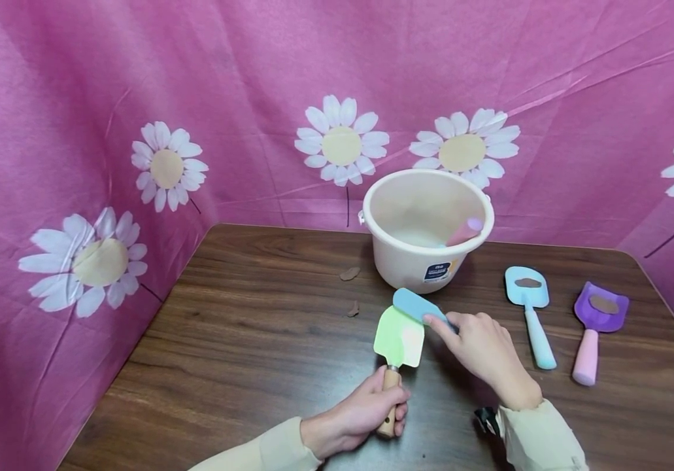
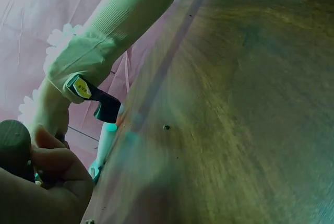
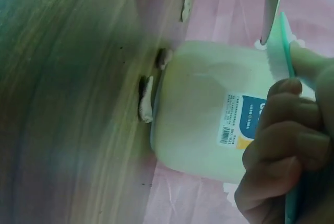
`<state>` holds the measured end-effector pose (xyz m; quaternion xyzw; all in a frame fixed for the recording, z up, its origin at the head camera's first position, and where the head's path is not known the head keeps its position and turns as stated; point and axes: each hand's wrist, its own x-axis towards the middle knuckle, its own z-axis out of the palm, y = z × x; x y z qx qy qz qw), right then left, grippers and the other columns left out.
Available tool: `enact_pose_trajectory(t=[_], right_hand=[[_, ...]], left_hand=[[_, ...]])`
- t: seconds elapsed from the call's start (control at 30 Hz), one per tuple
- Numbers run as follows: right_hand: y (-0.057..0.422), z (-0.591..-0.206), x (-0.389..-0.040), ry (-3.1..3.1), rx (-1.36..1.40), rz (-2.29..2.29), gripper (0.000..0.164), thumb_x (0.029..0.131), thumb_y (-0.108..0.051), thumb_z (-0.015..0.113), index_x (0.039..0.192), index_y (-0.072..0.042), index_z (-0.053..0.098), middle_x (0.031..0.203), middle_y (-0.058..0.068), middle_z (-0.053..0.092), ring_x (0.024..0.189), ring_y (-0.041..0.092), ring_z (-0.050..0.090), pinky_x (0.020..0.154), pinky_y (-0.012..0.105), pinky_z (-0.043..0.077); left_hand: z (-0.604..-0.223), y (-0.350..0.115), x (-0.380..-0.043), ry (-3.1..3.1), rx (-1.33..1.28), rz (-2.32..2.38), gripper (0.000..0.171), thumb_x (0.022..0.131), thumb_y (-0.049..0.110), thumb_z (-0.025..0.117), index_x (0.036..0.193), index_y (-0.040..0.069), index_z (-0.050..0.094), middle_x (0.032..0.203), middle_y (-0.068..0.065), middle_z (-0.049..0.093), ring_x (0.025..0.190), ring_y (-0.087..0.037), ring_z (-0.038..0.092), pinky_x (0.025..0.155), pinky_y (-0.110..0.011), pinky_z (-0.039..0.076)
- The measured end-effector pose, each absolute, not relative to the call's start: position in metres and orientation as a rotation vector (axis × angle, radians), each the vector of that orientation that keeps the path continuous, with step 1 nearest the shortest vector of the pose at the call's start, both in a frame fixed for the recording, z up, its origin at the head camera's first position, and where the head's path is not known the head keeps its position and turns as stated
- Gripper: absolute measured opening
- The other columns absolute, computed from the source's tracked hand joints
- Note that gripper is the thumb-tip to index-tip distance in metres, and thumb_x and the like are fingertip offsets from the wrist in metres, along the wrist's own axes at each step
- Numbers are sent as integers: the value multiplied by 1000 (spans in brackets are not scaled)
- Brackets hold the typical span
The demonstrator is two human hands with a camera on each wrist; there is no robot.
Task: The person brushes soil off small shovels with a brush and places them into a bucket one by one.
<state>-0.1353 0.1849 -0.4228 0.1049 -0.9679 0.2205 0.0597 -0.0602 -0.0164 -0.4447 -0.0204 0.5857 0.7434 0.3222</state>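
Observation:
My left hand (image 1: pixel 366 409) grips the wooden handle of a small light-green shovel (image 1: pixel 389 337), its blade pointing away above the table. In the left wrist view the rounded handle end (image 2: pixel 14 148) sticks out of the fist. My right hand (image 1: pixel 484 350) holds a blue brush (image 1: pixel 414 305) at its near end, thumb along the top, and its head overlaps the upper edge of the shovel blade. Seen from the right wrist, the brush (image 3: pixel 280 54) has a pale band, apparently bristles, along its edge. Just beyond stands a cream bucket (image 1: pixel 392 261), with a pink handle (image 1: pixel 463 232) inside.
Two flat brown pieces (image 1: pixel 350 273) lie on the wooden table (image 1: pixel 242 314) left of the bucket. To the right lie a light-blue shovel (image 1: pixel 539 340) and a purple shovel (image 1: pixel 587 356) with a pink handle, each bearing a brown patch. A pink flowered cloth (image 1: pixel 254 98) hangs behind.

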Motion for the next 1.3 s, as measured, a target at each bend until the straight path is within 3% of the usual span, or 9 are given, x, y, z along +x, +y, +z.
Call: enact_pose_trajectory(t=[0.23, 0.47, 0.67, 0.87, 1.1, 1.3], right_hand=[[189, -424, -136, -2935, 288, 756, 53, 95, -56, 47, 57, -19, 38, 52, -9, 26, 48, 12, 28, 43, 26, 24], [178, -415, -124, -2927, 598, 862, 46, 93, -50, 55, 58, -26, 39, 55, -17, 22, 49, 0, 22, 46, 17, 25], [170, -412, -116, -2980, 700, 874, 48, 92, -52, 56, 56, -25, 36, 54, -18, 21, 49, -2, 20, 45, 16, 22], [168, -414, -118, -3029, 659, 825, 47, 91, -55, 54, 56, -28, 38, 55, -17, 21, 49, -1, 22, 45, 18, 25], [171, -415, -126, -3035, 573, 784, 44, 93, -57, 51, 59, -28, 49, 54, -14, 27, 52, 4, 36, 50, 22, 32], [179, -421, -136, -3063, 410, 822, 54, 93, -60, 46, 57, -21, 39, 54, -9, 24, 51, 8, 27, 47, 23, 26]], left_hand=[[-447, -18, -60, 1494, -101, 1984, 16, 89, 7, 51, 93, 13, 37, 61, 2, 44, 46, -9, 46, 47, -18, 44], [-446, -22, -64, 1469, -130, 2004, 17, 87, 7, 52, 93, 14, 37, 63, 2, 43, 47, -10, 45, 48, -17, 43], [-443, -21, -65, 1475, -110, 1996, 17, 87, 6, 50, 93, 14, 36, 63, 2, 42, 47, -10, 45, 48, -18, 42], [-444, -19, -61, 1460, -67, 1988, 18, 88, 5, 49, 94, 15, 35, 63, 2, 42, 46, -10, 44, 48, -19, 43], [-446, -18, -59, 1469, -44, 1971, 19, 87, 3, 48, 94, 15, 35, 63, 2, 43, 46, -10, 44, 48, -20, 43], [-446, -19, -57, 1463, -43, 1965, 19, 85, 3, 49, 92, 15, 35, 62, 2, 42, 46, -9, 43, 47, -18, 42]])
